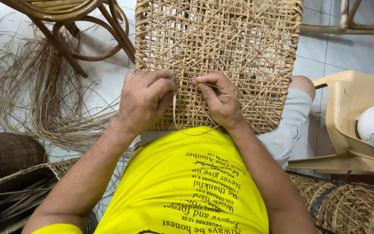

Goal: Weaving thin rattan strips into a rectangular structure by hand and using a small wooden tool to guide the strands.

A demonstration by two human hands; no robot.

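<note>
— Where does the thin pale rattan strand (175,113) lie?

— It hangs down from the near part of the square panel of open-weave tan cane (221,47), which rests across the person's lap. Its long axis runs roughly up and down the picture, then it curls in a loop to the right, just above the yellow shirt (187,182).

— Which hand is nearer?

— The strand's upper end sits right between both. The left hand (143,102) has its grip pinched together on the top of the strand, thumb against forefinger, knuckles up, wrist bent inward. The right hand (219,99) is just beside it, fingertips pressed to the weave, closed on the strand's other run, which trails under its palm.

— And the forearms?

— Both angle in from the elbows and meet over the panel's lower edge.

— Around it?

— A loose heap of raw cane strands (35,95) lies on the tiled floor (347,47) to the left, under a bent rattan chair frame (78,26); a beige plastic chair (356,121) stands to the right.
</note>
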